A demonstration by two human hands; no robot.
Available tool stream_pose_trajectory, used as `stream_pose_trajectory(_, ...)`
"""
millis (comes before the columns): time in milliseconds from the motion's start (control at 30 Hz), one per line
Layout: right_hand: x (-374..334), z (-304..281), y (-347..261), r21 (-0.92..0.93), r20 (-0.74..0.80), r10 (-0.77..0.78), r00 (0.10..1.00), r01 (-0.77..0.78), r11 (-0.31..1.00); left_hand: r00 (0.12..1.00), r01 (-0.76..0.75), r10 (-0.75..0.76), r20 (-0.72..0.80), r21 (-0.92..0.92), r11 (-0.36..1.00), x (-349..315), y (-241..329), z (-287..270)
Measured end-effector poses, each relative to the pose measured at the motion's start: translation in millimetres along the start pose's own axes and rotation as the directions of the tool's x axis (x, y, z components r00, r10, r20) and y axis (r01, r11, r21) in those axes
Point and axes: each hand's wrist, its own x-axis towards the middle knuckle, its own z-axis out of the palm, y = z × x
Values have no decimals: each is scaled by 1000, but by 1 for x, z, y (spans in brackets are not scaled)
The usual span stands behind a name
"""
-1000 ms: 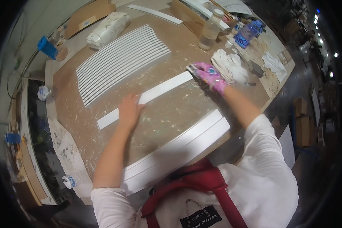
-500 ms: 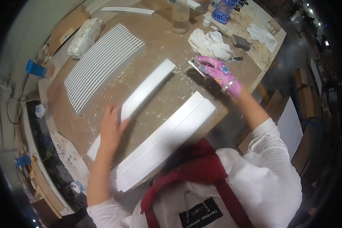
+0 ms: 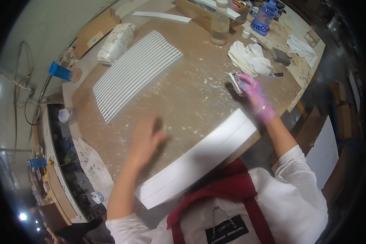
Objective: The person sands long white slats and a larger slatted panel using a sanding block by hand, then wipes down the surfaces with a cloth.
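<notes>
My left hand [image 3: 145, 140], bare and blurred by motion, is over the brown table with thumb and fingers apart and nothing visible between them. In a pink patterned glove, my right hand [image 3: 253, 92] grips a small flat piece with a whitish edge [image 3: 235, 83]; its exact kind is unclear. Long white strips [image 3: 199, 158] lie side by side along the table's near edge, below and right of my left hand. Farther off, a row of narrow white slats [image 3: 136, 75] rests close together on the tabletop.
Beyond my right hand lie a crumpled white cloth [image 3: 250, 59] and a dark grey block [image 3: 280, 57]. A clear bottle [image 3: 220, 24], a blue-tinted jug [image 3: 264, 18] and a cardboard box [image 3: 195, 12] stand at the back. A wrapped white bundle [image 3: 117, 42] sits far left.
The white strip under my left hand has left the middle of the table; white strips now show only at the near edge there. My left hand has come off it. The view has shifted left.
</notes>
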Motion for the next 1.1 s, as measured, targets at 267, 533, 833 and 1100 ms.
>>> stream_pose_trajectory(267,35,24,-21,-68,103,-49,993,56,996,902,176,8,-432,384,906,85,-90,52)
stream_pose_trajectory(533,144,61,9,-329,312,-231,922,333,884,867,-34,197,-457,341,940,98,-91,42)
stream_pose_trajectory(833,153,81,1,-147,185,-41,982,69,987,836,-31,207,-509,331,943,97,-97,21)
stream_pose_trajectory(1100,141,80,9,-164,204,30,978,4,986,854,-83,309,-420,475,876,87,-117,45)
